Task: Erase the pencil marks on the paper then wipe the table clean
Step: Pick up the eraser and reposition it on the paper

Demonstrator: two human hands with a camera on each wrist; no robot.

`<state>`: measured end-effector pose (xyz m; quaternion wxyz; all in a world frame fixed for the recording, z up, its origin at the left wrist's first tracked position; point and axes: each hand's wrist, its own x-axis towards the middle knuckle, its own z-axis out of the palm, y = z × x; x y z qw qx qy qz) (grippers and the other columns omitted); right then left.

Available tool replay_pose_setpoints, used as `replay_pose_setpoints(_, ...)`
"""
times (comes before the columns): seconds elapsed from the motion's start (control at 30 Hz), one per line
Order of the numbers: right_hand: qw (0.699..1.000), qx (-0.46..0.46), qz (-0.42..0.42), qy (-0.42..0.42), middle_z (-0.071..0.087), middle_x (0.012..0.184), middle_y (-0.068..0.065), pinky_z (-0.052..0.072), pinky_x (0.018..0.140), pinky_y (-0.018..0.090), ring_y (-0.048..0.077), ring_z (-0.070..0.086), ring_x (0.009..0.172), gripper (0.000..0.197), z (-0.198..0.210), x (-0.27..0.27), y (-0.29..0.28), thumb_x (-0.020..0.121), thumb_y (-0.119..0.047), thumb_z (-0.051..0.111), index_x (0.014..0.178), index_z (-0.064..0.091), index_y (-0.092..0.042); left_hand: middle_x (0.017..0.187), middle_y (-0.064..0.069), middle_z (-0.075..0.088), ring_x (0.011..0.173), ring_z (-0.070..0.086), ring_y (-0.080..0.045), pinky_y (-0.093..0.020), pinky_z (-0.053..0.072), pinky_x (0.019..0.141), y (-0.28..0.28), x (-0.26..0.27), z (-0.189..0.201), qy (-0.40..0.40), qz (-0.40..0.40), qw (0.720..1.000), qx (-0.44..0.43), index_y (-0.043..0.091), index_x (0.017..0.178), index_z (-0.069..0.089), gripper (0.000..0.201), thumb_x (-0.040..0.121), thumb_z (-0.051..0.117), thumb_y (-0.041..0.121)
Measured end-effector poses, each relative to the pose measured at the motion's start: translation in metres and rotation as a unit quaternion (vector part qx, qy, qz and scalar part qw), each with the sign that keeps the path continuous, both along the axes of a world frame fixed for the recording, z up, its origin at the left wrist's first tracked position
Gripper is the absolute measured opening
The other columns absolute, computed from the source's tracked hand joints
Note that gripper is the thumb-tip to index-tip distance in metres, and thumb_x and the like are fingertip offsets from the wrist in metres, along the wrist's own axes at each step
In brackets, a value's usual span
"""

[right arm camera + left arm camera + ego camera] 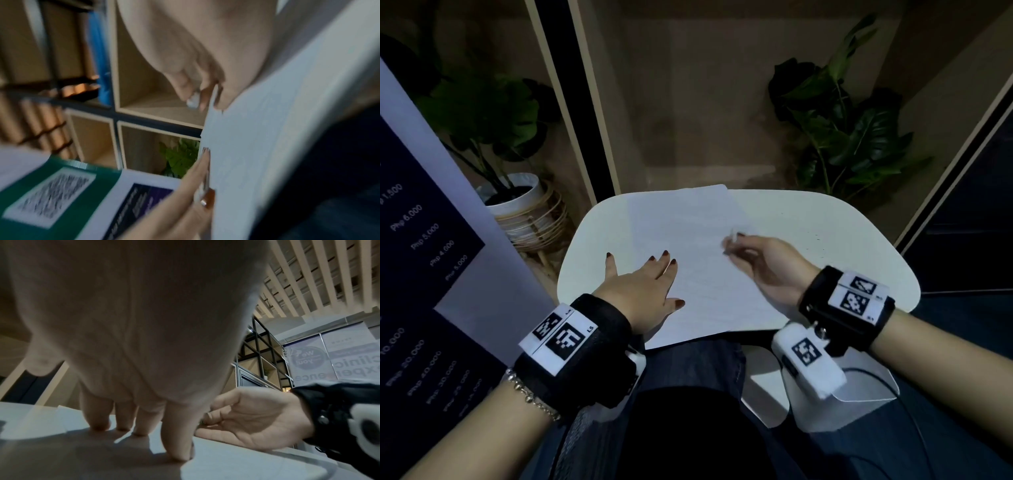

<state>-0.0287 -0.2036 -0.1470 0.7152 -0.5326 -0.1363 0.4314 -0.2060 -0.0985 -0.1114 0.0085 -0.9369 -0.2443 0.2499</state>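
A white sheet of paper (688, 260) with faint pencil marks lies on a small white table (825, 233). My left hand (643, 284) lies flat on the sheet's left part, fingers spread straight, pressing it down; the left wrist view shows its fingertips (180, 456) on the paper (102, 459). My right hand (753, 255) hovers over the sheet's right edge, fingers curled round a small white eraser (732, 237). In the blurred right wrist view the eraser (193, 101) is pinched between the fingertips beside the paper (277, 146).
Tiny dark specks (815, 240) dot the table right of the sheet. A potted plant (517, 195) in a wicker stand sits left of the table, another plant (842, 137) behind it at the right. A dark price banner (431, 240) stands at my left.
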Motion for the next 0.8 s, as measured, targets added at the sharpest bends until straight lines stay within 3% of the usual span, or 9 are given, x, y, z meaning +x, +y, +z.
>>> replay_pose_setpoints(0.07, 0.991, -0.009, -0.134, 0.000, 0.050, 0.074, 0.003, 0.045, 0.065, 0.021, 0.012, 0.049, 0.064, 0.027, 0.003, 0.016, 0.007, 0.098, 0.000, 0.050, 0.073, 0.054, -0.010, 0.162, 0.006, -0.019, 0.151, -0.005, -0.012, -0.066, -0.003, 0.114, 0.000, 0.000, -0.001, 0.000, 0.001, 1.000, -0.001, 0.020, 0.157, -0.010, 0.066, 0.105, 0.019, 0.050)
replay_pose_setpoints(0.13, 0.982, -0.017, -0.185, -0.012, 0.051, 0.074, 0.004, 0.042, 0.066, 0.025, 0.015, 0.049, 0.062, 0.023, 0.005, 0.025, 0.007, 0.099, -0.007, 0.053, 0.076, 0.055, -0.011, 0.162, 0.006, -0.020, 0.151, -0.006, -0.012, -0.066, -0.003, 0.114, 0.001, 0.000, -0.002, -0.001, 0.000, 1.000, -0.002, 0.020, 0.156, -0.010, 0.066, 0.105, 0.018, 0.050)
replay_pose_setpoints(0.23, 1.000, -0.003, 0.021, -0.009, 0.067, 0.101, 0.011, 0.049, 0.094, 0.030, 0.022, 0.066, 0.097, 0.015, 0.002, 0.015, -0.002, 0.100, -0.011, 0.050, 0.097, 0.064, -0.006, 0.162, 0.006, -0.020, 0.151, -0.006, -0.011, -0.066, -0.004, 0.114, 0.001, 0.000, -0.001, -0.005, 0.002, 1.000, -0.009, 0.020, 0.157, -0.010, 0.066, 0.105, 0.019, 0.050)
replay_pose_setpoints(0.3, 0.997, -0.010, 0.074, -0.014, 0.067, 0.104, 0.011, 0.047, 0.101, 0.028, 0.020, 0.064, 0.104, 0.017, -0.002, 0.009, -0.008, 0.100, -0.007, 0.048, 0.093, 0.063, -0.005, 0.162, 0.007, -0.020, 0.151, -0.006, -0.011, -0.065, -0.004, 0.114, 0.001, -0.001, 0.000, -0.006, 0.005, 1.000, -0.016, 0.021, 0.157, -0.010, 0.067, 0.105, 0.020, 0.050)
replay_pose_setpoints(0.43, 0.995, 0.041, -0.082, -0.042, 0.059, 0.088, 0.009, 0.048, 0.091, 0.027, 0.019, 0.058, 0.087, 0.011, 0.008, 0.011, -0.018, 0.101, -0.005, 0.048, 0.092, 0.054, -0.004, 0.162, 0.007, -0.019, 0.151, -0.007, -0.014, -0.066, -0.006, 0.114, 0.001, -0.003, 0.003, -0.008, 0.023, 0.999, -0.024, 0.024, 0.157, -0.010, 0.070, 0.103, 0.023, 0.054)
replay_pose_setpoints(0.53, 0.993, -0.009, 0.053, -0.105, 0.070, 0.113, 0.019, 0.055, 0.092, 0.043, 0.033, 0.069, 0.105, 0.015, 0.018, 0.002, -0.038, 0.100, -0.011, 0.051, 0.110, 0.056, 0.000, 0.163, 0.001, -0.017, 0.152, -0.005, -0.021, -0.066, -0.007, 0.114, 0.003, -0.004, 0.004, -0.005, 0.069, 0.997, -0.013, 0.026, 0.156, -0.012, 0.073, 0.100, 0.021, 0.060)
replay_pose_setpoints(0.6, 0.980, -0.036, 0.101, -0.169, 0.069, 0.102, 0.023, 0.058, 0.081, 0.042, 0.035, 0.071, 0.096, 0.007, 0.026, -0.002, -0.052, 0.099, -0.006, 0.051, 0.097, 0.055, -0.001, 0.163, -0.004, -0.017, 0.152, -0.004, -0.026, -0.067, -0.008, 0.113, 0.002, -0.004, 0.005, -0.014, 0.092, 0.996, 0.012, 0.026, 0.156, -0.013, 0.075, 0.099, 0.020, 0.063)
replay_pose_setpoints(0.7, 0.936, -0.098, 0.132, -0.313, 0.052, 0.079, 0.030, 0.055, 0.073, 0.032, 0.039, 0.064, 0.074, 0.023, 0.025, 0.008, -0.064, 0.099, -0.001, 0.047, 0.075, 0.047, -0.001, 0.163, -0.002, -0.020, 0.151, -0.011, -0.025, -0.065, -0.009, 0.113, -0.005, -0.001, 0.008, -0.059, 0.050, 0.997, 0.027, 0.024, 0.156, -0.011, 0.076, 0.099, 0.021, 0.062)
replay_pose_setpoints(0.8, 0.901, -0.132, 0.144, -0.387, 0.053, 0.068, 0.018, 0.051, 0.071, 0.035, 0.038, 0.060, 0.067, 0.032, 0.012, 0.016, -0.067, 0.099, -0.005, 0.047, 0.067, 0.046, 0.000, 0.164, 0.002, -0.015, 0.150, -0.014, -0.020, -0.060, -0.009, 0.117, -0.017, 0.004, 0.006, -0.114, -0.040, 0.992, -0.040, 0.032, 0.156, -0.009, 0.070, 0.101, 0.026, 0.057)
